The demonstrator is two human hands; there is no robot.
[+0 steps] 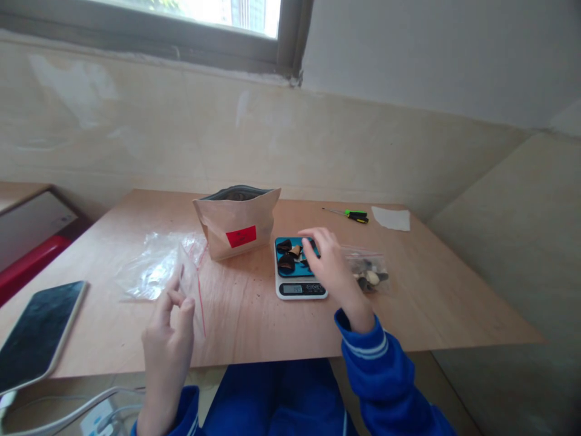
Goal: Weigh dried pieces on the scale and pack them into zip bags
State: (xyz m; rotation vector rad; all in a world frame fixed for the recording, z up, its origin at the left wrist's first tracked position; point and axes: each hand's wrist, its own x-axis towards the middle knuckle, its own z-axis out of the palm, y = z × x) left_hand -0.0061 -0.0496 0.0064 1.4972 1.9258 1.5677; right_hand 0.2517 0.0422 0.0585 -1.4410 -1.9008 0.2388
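Observation:
A small clear zip bag [195,303] with a red seal line is pinched in my left hand [170,333], held above the front left of the table. My right hand [331,266] hovers over the right side of a small digital kitchen scale [301,290], fingers apart and curved. Several dark brown and tan curved pieces [285,263] lie on the scale's blue top, some hidden behind my fingers. Lit digits show on its display, too blurred to read surely. Partly behind my right wrist lies a filled zip bag [370,275] of dark and pale pieces.
Behind the scale's left side stands an open kraft pouch [213,227] with a red label. Clear plastic bags [152,263] lie left of it. A phone [43,333] rests at the left edge. Screwdrivers [356,215] and white paper [391,219] lie at the back right.

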